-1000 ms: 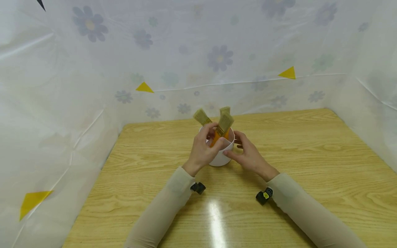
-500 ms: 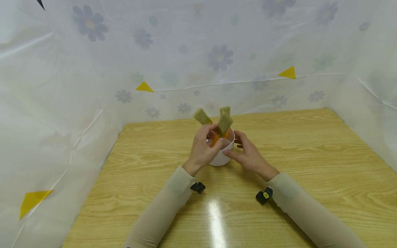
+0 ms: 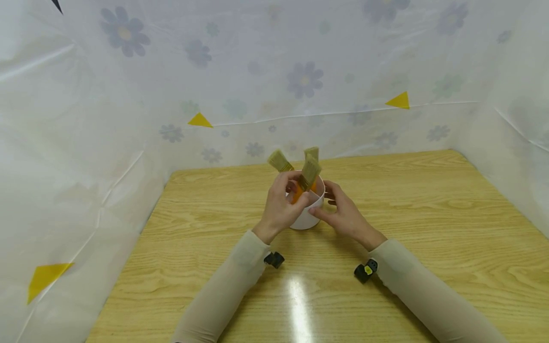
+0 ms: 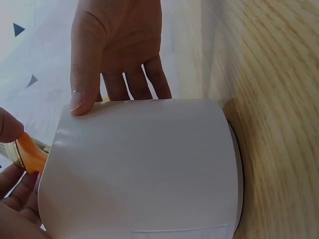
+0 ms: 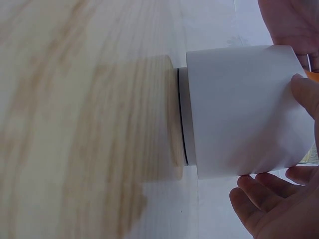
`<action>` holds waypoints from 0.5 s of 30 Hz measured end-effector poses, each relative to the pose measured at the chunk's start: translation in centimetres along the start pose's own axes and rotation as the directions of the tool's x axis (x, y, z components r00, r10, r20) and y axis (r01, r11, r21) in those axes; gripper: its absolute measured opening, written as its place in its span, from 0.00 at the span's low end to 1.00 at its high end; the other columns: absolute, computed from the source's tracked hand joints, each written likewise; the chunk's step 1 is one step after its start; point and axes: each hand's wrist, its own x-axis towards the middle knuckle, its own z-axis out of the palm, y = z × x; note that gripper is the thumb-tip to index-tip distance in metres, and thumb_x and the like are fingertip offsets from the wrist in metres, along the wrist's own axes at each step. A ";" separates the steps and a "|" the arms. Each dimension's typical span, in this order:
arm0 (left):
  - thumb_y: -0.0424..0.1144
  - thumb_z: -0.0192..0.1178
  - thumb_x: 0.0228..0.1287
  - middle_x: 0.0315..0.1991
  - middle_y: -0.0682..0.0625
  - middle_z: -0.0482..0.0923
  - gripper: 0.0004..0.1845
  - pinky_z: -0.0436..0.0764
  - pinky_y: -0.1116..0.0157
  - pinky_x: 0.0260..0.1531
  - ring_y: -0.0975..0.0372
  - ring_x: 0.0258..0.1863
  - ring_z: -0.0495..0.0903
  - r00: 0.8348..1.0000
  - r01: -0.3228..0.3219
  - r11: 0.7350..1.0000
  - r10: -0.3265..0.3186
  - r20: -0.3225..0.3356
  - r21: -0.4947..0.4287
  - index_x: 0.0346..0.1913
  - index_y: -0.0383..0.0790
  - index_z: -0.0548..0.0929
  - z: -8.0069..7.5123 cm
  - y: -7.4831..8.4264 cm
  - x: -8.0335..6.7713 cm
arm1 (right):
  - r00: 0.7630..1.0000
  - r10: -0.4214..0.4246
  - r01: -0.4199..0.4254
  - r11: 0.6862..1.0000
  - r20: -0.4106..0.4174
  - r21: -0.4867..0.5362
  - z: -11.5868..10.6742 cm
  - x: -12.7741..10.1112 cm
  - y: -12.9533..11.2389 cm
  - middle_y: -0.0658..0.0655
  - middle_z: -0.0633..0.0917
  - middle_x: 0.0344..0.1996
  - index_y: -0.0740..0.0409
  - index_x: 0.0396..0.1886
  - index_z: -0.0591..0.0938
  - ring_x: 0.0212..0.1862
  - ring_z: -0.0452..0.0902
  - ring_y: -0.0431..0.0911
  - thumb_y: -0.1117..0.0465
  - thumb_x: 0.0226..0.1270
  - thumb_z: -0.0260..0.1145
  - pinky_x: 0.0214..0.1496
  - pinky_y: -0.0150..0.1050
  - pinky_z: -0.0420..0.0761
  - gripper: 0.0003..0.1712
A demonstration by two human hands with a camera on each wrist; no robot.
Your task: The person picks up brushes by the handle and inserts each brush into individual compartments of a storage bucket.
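Observation:
A white round container with a divider inside stands on the table. My left hand is over its rim and pinches a paintbrush, bristles up, by its orange handle; the handle's lower end is hidden inside. In the left wrist view, the orange handle shows between thumb and fingers. Two more paintbrushes lean in the container: one tilts left, the other stands behind. My right hand holds the container's right side, thumb in front near the rim, fingers around the far side.
The wood-grain table spreads around the container. Pale flowered sheeting rises behind and at both sides, with yellow triangles on it. A small black camera sits at each wrist, such as the right wrist camera.
The pinched paintbrush has sunk very slightly. Both hands and the container stay where they were.

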 end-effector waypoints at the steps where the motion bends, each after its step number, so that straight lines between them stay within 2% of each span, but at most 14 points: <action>1: 0.34 0.60 0.59 0.44 0.46 0.73 0.23 0.78 0.60 0.33 0.57 0.34 0.73 1.000 -0.003 1.000 0.003 0.000 0.003 0.58 0.37 0.72 0.0 0.0 0.0 | 1.000 0.001 -0.001 1.000 -0.002 -0.004 0.0 0.1 0.4 0.59 0.64 0.68 0.53 0.75 0.53 0.67 0.61 0.56 0.50 0.63 0.67 0.63 0.58 0.63 0.47; 7: 0.33 0.61 0.57 0.43 0.46 0.73 0.24 0.76 0.60 0.34 0.56 0.35 0.72 1.000 -0.022 1.000 0.021 0.017 0.009 0.58 0.37 0.73 0.0 0.0 -0.1 | 1.000 0.000 0.000 1.000 -0.010 -0.018 0.2 0.3 1.4 0.54 0.64 0.68 0.46 0.75 0.53 0.67 0.61 0.52 0.44 0.61 0.67 0.63 0.55 0.64 0.48; 15: 0.35 0.61 0.57 0.43 0.47 0.75 0.23 0.73 0.61 0.40 0.56 0.38 0.72 0.997 -0.077 0.994 0.076 0.018 0.079 0.57 0.37 0.74 0.0 -0.1 -0.1 | 1.000 0.015 -0.015 1.000 -0.002 -0.002 0.3 0.5 1.3 0.62 0.63 0.68 0.55 0.75 0.52 0.67 0.60 0.58 0.52 0.63 0.68 0.64 0.59 0.62 0.48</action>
